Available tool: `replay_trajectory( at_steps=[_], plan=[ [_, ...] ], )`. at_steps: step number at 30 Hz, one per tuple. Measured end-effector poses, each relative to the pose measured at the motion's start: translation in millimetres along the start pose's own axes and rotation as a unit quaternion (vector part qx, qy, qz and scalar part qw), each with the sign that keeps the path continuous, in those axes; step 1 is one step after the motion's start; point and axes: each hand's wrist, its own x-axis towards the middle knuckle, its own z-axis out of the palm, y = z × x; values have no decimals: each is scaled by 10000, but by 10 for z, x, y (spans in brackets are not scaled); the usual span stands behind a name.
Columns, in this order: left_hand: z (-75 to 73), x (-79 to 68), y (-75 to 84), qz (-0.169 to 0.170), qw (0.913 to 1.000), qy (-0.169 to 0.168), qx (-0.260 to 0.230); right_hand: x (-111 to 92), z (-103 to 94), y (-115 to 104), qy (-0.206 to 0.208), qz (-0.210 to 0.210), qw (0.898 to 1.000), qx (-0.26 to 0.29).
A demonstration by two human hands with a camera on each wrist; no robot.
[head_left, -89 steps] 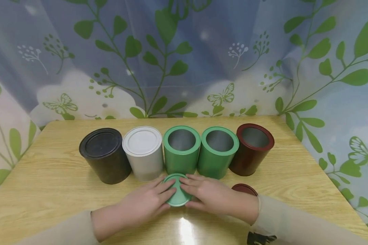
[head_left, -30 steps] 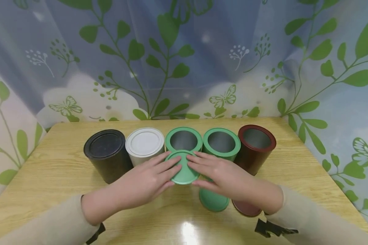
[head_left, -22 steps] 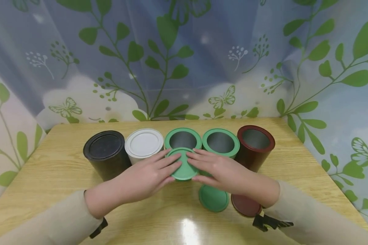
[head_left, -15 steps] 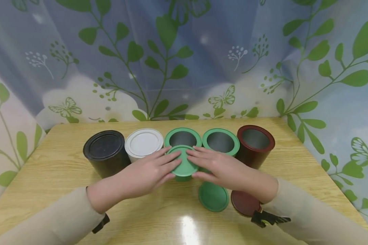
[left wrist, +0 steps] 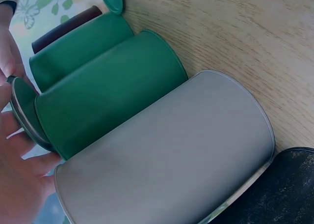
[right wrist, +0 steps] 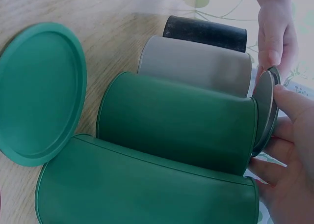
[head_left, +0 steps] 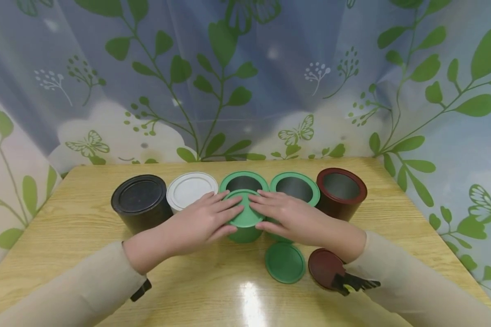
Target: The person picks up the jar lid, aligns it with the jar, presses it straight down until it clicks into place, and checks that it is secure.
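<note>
Head view: a row of five upright canisters stands across the rear half of the wooden surface (head_left: 212,290). Nearest the left edge is the black canister (head_left: 141,200), lid on. Beside it is the white canister (head_left: 192,188), lid on, its front partly covered by the left hand (head_left: 196,220). Left grip: thumb and fingers pinching the left rim of the raised green lid (head_left: 245,215). That lid is off the surface, over the near part of the mouth of the left green canister (head_left: 246,235); rim contact cannot be confirmed. Right grip: the right hand (head_left: 294,218) pinching the lid's right rim. Next stands the right green canister (head_left: 293,187), uncovered, with a loose green lid (head_left: 285,263) flat before it, toward the front edge. Nearest the right edge is the dark red canister (head_left: 339,204), uncovered; the dark red lid (head_left: 326,268) lies in front, partly under the right sleeve (head_left: 409,277).
</note>
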Motion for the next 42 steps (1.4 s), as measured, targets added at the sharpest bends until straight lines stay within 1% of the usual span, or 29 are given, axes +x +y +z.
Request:
replay_trajectory(
  at_steps=[8,13,20,24,35,42],
  plan=[
    [-5,45,-4,-246,9996,-123,99,38,-4,31,-109,150,9998,-120],
    [-9,83,-4,-345,9992,-184,125,54,-7,46,-180,316,9993,-131],
    [6,139,-37,-580,9977,-350,87,96,-3,75,-332,616,9973,-206],
    [13,169,-64,-617,9974,-346,167,122,-6,93,-395,758,9960,-244],
    [41,222,-116,-797,9961,-364,127,174,-7,124,-423,928,9945,-237],
    [15,247,-123,-823,9955,-460,87,193,-7,140,-461,967,9940,-225]
  ],
)
